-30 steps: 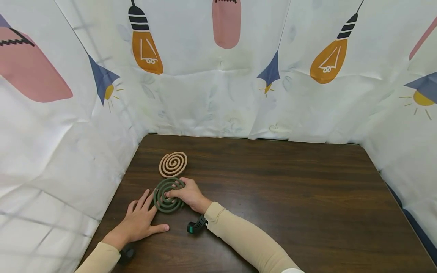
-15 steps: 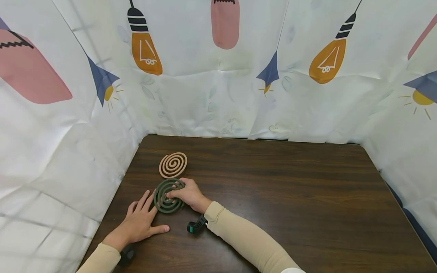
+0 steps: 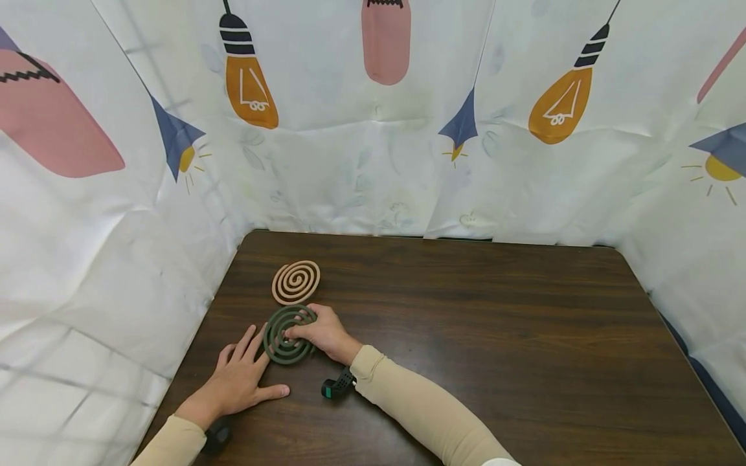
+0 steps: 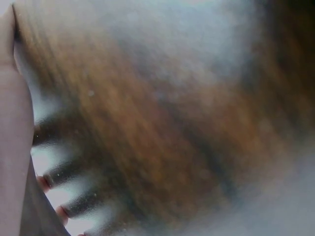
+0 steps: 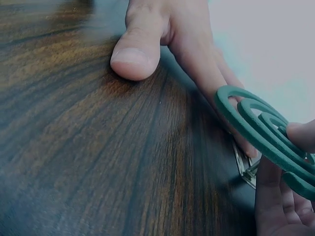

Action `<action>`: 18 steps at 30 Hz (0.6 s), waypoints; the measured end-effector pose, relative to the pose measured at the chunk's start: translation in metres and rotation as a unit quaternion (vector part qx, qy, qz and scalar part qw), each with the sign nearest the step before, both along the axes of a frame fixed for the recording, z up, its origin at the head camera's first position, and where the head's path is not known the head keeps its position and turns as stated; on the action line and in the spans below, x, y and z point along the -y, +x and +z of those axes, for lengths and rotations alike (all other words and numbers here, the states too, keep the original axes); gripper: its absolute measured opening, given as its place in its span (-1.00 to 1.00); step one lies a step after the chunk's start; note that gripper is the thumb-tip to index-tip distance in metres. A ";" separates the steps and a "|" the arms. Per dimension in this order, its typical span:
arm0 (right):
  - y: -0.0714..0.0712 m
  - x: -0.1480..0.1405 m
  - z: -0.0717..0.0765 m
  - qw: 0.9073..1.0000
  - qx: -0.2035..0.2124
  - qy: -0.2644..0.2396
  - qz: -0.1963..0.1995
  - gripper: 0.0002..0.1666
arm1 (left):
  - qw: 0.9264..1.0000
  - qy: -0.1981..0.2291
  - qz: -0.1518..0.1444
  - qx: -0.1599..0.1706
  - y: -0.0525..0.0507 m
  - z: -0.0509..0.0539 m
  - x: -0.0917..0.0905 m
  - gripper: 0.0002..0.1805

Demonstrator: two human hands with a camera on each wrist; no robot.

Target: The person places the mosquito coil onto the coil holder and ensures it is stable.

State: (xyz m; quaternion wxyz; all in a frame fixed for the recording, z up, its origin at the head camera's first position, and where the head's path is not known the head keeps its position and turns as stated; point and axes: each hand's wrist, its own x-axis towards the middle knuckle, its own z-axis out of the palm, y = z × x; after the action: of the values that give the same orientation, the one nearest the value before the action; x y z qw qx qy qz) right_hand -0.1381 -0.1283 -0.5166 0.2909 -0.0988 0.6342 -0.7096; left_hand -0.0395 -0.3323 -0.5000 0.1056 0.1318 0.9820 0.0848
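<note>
A dark green spiral coil [image 3: 284,353] is pinched in my right hand [image 3: 327,333], thumb on top and fingers beneath. In the right wrist view the green coil [image 5: 261,138] tilts above the table, with a small metal piece [image 5: 244,169] below it. My left hand [image 3: 237,378] lies with fingers spread on the table, its index finger beside the coil's left edge and partly behind it. A tan spiral coil [image 3: 296,282] lies just beyond the green one. The left wrist view shows part of my left hand [image 4: 15,147] and blurred wood.
The dark wooden table [image 3: 495,336] extends to the right of both hands. A patterned white cloth [image 3: 373,162] hangs behind the table and along its sides. A black band [image 3: 338,386] is at my right wrist.
</note>
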 end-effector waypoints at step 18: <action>0.001 -0.002 0.003 1.000 0.001 -0.009 0.003 -0.67 | 1.000 0.007 0.000 -0.002 0.001 0.001 0.000 0.18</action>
State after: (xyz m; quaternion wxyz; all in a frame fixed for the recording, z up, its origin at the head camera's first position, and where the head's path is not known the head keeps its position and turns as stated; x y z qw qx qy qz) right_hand -0.1373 -0.1261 -0.5132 0.2925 -0.1025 0.6272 -0.7145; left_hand -0.0388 -0.3322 -0.4994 0.1025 0.1329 0.9816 0.0911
